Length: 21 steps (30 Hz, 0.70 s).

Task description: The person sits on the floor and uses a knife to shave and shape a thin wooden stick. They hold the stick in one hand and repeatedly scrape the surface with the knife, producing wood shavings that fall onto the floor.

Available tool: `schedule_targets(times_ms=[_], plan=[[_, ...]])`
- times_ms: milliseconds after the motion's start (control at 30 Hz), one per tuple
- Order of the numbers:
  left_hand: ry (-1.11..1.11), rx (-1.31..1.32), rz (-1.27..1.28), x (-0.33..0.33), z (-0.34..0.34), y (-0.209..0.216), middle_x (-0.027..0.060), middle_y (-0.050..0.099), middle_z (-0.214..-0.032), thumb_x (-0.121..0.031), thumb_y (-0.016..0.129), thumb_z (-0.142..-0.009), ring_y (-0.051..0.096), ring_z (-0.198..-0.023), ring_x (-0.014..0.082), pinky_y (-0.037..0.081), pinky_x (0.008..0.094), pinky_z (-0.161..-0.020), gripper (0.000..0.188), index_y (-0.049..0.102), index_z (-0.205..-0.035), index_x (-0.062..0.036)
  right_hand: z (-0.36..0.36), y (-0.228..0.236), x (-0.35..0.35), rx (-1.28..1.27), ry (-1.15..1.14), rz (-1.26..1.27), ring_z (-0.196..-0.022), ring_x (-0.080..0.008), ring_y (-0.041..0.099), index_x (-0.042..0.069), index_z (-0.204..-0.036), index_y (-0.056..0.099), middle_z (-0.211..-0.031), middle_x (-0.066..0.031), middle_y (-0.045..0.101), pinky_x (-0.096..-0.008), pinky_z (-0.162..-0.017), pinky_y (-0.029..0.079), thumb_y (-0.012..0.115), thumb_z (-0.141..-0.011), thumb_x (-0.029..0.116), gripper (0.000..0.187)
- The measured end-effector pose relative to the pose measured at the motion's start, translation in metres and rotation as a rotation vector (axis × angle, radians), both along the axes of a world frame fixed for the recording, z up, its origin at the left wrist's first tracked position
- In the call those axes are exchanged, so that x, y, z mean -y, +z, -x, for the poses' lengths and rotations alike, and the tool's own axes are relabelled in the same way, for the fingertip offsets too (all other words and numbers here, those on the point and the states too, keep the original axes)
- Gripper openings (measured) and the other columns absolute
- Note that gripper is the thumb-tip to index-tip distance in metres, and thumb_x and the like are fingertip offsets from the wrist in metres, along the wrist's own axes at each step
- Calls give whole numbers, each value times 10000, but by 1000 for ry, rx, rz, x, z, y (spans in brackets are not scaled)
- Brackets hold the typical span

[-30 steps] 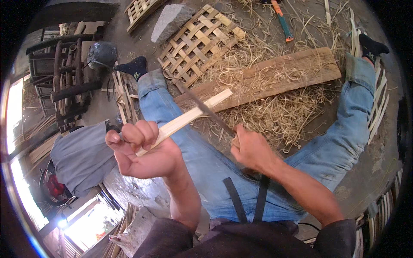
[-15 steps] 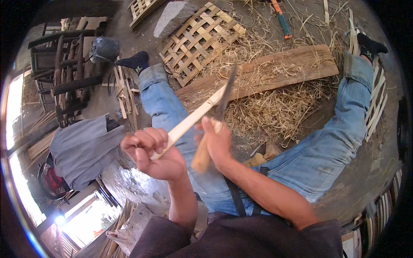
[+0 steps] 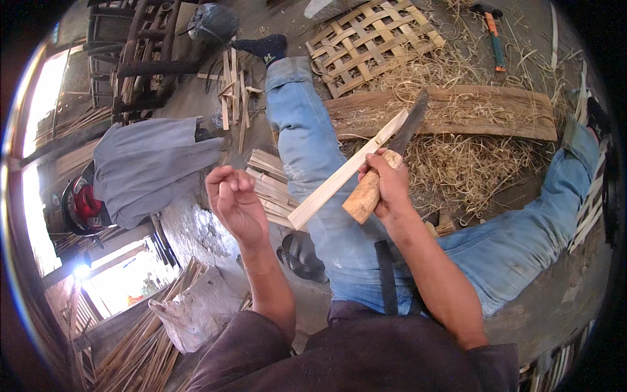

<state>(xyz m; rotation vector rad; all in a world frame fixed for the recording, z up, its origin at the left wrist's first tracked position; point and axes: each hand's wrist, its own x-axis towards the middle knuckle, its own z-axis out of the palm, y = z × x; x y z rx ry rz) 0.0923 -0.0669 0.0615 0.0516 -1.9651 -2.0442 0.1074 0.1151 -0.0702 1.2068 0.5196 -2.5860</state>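
Your right hand (image 3: 392,184) closes around knife (image 3: 394,157), fingers pinning wooden strip (image 3: 346,172) alongside, mid-frame; your left hand (image 3: 236,197), left of center, curls, fingertip contact unclear.

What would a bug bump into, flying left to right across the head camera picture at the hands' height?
Red light, grey cloth, left hand, pale wood strip, right hand, curly shavings.

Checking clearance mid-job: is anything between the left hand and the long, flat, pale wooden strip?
Nothing visible stands between the left hand and the strip. The flat, pale wooden slats seen there appear to lie lower, beside the left blue-jeaned leg.
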Motion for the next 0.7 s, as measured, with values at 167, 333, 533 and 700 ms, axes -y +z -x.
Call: schedule_targets(times_ms=[167,333,533,700], plan=[[67,174,1189,11,-6,13,177,338,-1428,-424,450,-982,340,-1326,304,276,445,-1105,553,478,-1357,-18,-7,0,0,-5,18,-28,-618,-153,611,7,-1061,522,-790,-94,620,-283,-529,523,655,-832,47,268],[-12,-150,737,-23,-39,-10,145,405,-1370,-633,455,-923,421,-1249,278,282,453,-1091,799,324,-1460,-56,-8,5,2,-2,54,-29,-606,-168,611,5,-1044,523,-785,-105,624,-293,-520,508,659,-826,47,260],[-131,-436,155,-92,-24,-32,-12,419,-734,-629,487,-913,415,-671,100,390,299,-675,697,447,-1327,-70,-1,12,-6,39,39,-111,-605,-158,604,14,-1039,510,-783,-95,615,-299,-547,510,652,-826,38,257],[-88,-474,-121,-95,10,-26,-1,378,-705,-527,507,-944,359,-592,98,326,247,-529,502,518,-1068,-41,9,22,-12,0,81,-231,-597,-152,598,9,-1016,516,-752,-83,598,-287,-514,501,657,-855,67,221]])
